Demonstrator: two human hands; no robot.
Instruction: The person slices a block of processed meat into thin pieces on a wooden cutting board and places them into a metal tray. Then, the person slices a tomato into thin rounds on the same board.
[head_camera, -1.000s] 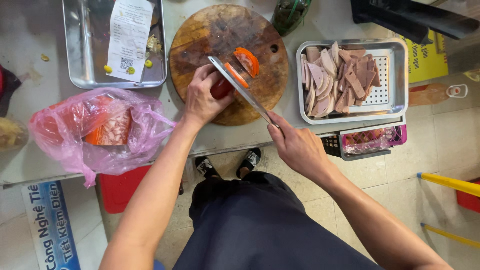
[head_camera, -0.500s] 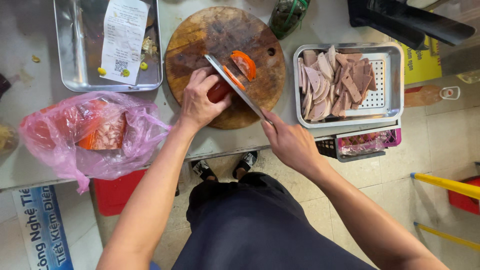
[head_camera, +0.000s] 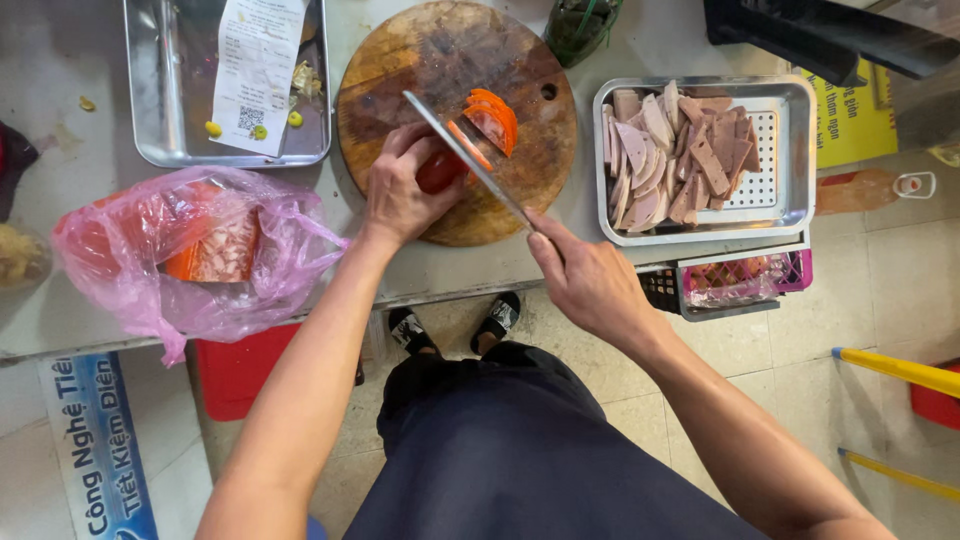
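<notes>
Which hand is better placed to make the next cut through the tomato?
Right. The right hand grips the knife, whose blade lies across the tomato on the round cutting board. The left hand is occupied steadying the tomato.

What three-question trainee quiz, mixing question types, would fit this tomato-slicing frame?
1. True or false: the left hand holds the red tomato on the round wooden cutting board.
2. Which hand grips the long steel knife?
3. The cut orange-red tomato slices lie: A) in the perforated metal tray of sliced meat; B) on the board beyond the blade.

Key: 1 true; 2 the right hand; 3 B.
</notes>
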